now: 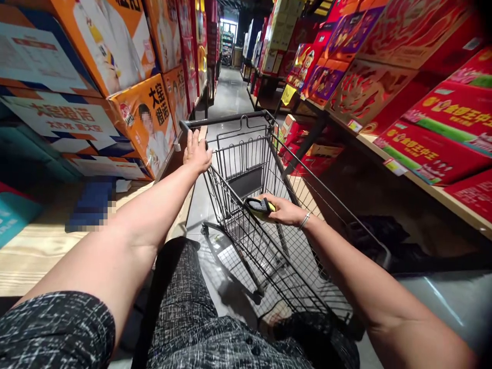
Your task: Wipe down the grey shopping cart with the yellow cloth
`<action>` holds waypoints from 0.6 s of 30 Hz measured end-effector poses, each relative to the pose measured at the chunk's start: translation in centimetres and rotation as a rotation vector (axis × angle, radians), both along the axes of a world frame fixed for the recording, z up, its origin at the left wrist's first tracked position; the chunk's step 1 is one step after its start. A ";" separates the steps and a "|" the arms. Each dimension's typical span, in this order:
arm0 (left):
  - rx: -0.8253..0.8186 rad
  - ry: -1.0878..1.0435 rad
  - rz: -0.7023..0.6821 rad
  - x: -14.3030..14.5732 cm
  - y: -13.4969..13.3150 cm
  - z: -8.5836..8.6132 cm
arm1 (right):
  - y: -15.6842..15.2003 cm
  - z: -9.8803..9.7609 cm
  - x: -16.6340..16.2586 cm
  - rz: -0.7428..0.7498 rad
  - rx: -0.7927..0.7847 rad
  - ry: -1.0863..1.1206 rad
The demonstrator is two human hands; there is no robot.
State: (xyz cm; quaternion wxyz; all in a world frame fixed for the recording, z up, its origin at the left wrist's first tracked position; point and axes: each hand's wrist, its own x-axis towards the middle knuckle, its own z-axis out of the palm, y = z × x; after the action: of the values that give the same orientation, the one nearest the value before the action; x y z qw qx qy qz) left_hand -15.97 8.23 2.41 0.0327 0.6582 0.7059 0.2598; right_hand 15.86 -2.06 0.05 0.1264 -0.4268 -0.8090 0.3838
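Note:
A black wire shopping cart [246,154] stands in a shop aisle in front of me, its handle bar at the far end. My left hand [197,151] reaches out to the cart's left rim near that bar, fingers curled over the edge. My right hand [283,209] hovers inside the basket and grips a small black and yellow object [260,206]. A thin bracelet circles my right wrist. My dark patterned clothing fills the bottom of the view.
Orange and white gift boxes [148,115] are stacked on a low wooden shelf [34,251] at left. Red boxes [434,123] fill slanted shelves at right. The grey aisle floor [230,92] runs ahead between them.

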 end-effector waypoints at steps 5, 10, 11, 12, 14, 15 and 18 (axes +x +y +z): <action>-0.031 -0.049 0.027 1.2 1.4 -0.4 | 6.8 -2.9 -2.8 -0.144 0.288 -0.195; -0.078 -0.081 0.061 3.0 1.9 -2.6 | 15.0 -1.7 -9.2 -0.178 0.611 -0.104; -0.075 -0.089 0.055 3.1 1.9 -3.0 | 16.7 -1.3 -10.4 -0.190 0.670 -0.060; -0.064 -0.096 0.045 3.0 2.0 -3.3 | 18.3 -1.1 -11.6 -0.188 0.751 0.000; -0.035 -0.098 0.017 2.6 2.1 -3.8 | 20.7 -1.3 -13.5 -0.170 0.883 0.096; -0.022 -0.089 -0.001 2.4 2.2 -4.0 | 21.2 -1.8 -14.3 -0.172 0.921 0.112; 0.005 -0.047 -0.044 1.7 2.5 -4.3 | 20.0 -4.6 -16.1 -0.232 0.859 -0.007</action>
State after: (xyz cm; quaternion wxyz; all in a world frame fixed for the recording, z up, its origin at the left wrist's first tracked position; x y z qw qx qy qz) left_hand -14.24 10.73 -1.86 0.0535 0.6675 0.6895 0.2761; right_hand -0.21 17.92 -4.58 0.3316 -0.4247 -0.8424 -0.0053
